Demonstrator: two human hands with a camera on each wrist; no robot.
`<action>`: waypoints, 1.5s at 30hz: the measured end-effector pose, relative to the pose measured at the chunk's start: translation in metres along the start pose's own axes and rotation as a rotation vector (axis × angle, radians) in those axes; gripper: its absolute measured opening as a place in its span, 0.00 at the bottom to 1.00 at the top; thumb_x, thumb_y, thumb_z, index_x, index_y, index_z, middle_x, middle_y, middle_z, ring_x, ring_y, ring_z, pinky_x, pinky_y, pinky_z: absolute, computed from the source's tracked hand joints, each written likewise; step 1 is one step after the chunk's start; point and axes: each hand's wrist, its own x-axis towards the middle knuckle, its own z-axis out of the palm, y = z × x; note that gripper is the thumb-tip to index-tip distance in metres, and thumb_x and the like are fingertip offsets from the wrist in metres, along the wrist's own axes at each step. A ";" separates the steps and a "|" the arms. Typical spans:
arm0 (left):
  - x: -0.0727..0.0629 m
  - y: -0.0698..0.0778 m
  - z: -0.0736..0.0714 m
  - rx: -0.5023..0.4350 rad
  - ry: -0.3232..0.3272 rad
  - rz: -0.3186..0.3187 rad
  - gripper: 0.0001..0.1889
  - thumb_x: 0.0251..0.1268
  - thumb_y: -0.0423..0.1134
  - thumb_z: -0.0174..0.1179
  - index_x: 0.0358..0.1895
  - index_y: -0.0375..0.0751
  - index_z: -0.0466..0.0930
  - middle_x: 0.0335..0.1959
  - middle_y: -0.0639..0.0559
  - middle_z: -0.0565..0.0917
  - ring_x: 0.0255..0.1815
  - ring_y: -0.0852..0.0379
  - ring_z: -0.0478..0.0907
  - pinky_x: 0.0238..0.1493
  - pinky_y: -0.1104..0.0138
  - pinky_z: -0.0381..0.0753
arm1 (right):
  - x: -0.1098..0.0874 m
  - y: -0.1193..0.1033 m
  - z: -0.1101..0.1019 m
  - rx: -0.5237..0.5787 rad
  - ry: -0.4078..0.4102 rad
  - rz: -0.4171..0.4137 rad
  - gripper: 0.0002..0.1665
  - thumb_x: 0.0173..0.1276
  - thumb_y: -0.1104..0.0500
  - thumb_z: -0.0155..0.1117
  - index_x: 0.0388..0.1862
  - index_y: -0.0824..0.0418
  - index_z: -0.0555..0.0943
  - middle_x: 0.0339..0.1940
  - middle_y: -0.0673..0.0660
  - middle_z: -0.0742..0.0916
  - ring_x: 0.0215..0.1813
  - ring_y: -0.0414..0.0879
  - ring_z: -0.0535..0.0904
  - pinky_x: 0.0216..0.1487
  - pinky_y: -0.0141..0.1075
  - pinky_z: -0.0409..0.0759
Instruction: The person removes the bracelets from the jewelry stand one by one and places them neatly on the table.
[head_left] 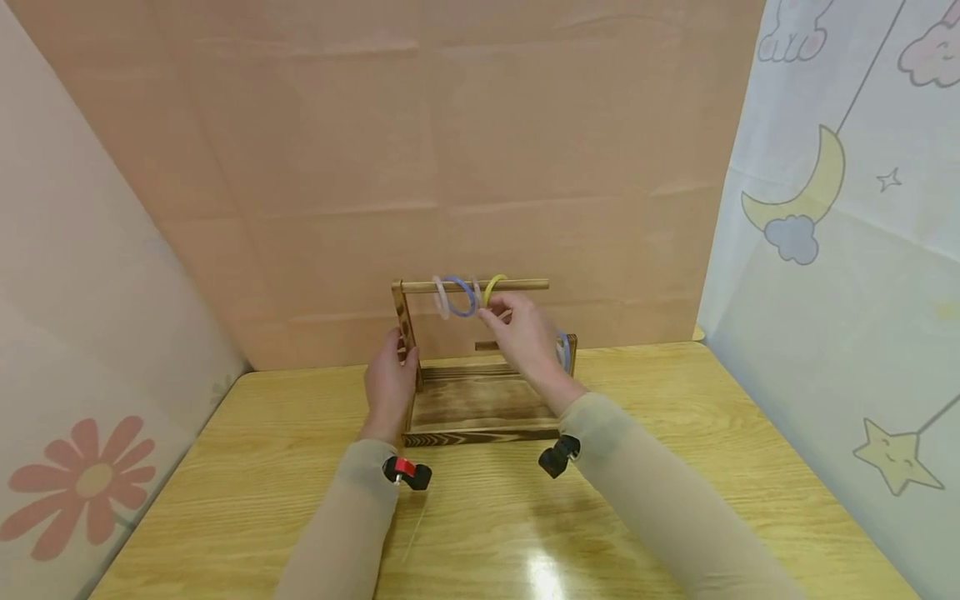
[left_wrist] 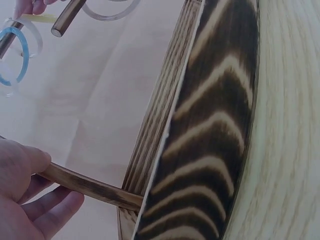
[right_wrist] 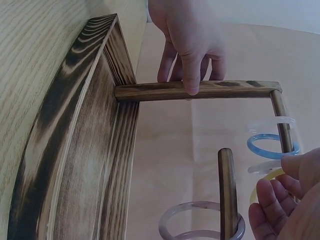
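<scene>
My left hand (head_left: 390, 379) grips the upright post (right_wrist: 155, 92) of a dark-grained wooden rack, thumb on one side and fingers on the other. From that post runs an upper rod (head_left: 525, 285) with a free right end. Along it hang a clear ring (head_left: 441, 297), a blue ring (right_wrist: 265, 146), another clear ring (right_wrist: 262, 167) and a yellow ring (head_left: 491, 288), which is rightmost. My right hand (head_left: 528, 333) pinches the yellow ring near its lower edge, with the fingertips close beside the neighbouring clear ring. The fingers partly hide the yellow ring in the right wrist view.
A shorter lower rod (right_wrist: 227, 190) points left from the rack's right side and carries a clear ring (right_wrist: 167, 227) and a blue ring (head_left: 564, 352). The rack's base (head_left: 480, 400) stands on a wooden table (head_left: 247, 467), with a cloth backdrop (head_left: 315, 167) close behind.
</scene>
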 end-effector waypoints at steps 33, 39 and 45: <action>-0.014 -0.003 0.020 -0.007 0.002 -0.036 0.21 0.81 0.33 0.67 0.72 0.33 0.79 0.63 0.34 0.88 0.54 0.36 0.91 0.50 0.44 0.91 | -0.009 0.012 -0.030 0.021 0.151 0.020 0.13 0.82 0.48 0.72 0.53 0.54 0.91 0.47 0.49 0.91 0.40 0.46 0.90 0.40 0.47 0.84; -0.014 -0.004 0.022 -0.009 0.002 -0.034 0.21 0.82 0.34 0.66 0.72 0.35 0.79 0.63 0.35 0.88 0.54 0.36 0.91 0.50 0.44 0.91 | -0.008 0.015 -0.037 0.042 0.180 0.030 0.12 0.82 0.48 0.71 0.52 0.54 0.91 0.43 0.51 0.93 0.40 0.46 0.90 0.41 0.47 0.84; -0.012 -0.005 0.026 -0.014 0.009 -0.027 0.21 0.82 0.33 0.66 0.72 0.36 0.80 0.62 0.36 0.88 0.53 0.37 0.91 0.49 0.44 0.91 | -0.009 0.016 -0.051 0.070 0.182 0.043 0.12 0.82 0.47 0.71 0.51 0.53 0.92 0.39 0.52 0.94 0.39 0.47 0.90 0.39 0.46 0.83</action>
